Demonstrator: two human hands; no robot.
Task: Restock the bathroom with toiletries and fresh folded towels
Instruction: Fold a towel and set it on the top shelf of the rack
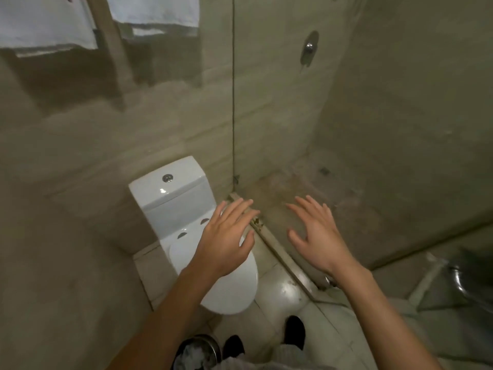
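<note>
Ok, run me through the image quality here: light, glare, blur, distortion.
Head view: dim, flat, brownish light; glare spots on the toilet cistern and the floor tile; the towels at top left are soft and smeared; the left hand and right hand are slightly blurred; wide-angle stretch makes the walls lean toward the edges.

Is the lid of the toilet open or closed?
Closed. The white lid lies flat on the toilet; no opening shows.

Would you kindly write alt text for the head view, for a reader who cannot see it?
The left hand and right hand are held out open and empty near a closed white toilet; white towels hang higher up.
</note>
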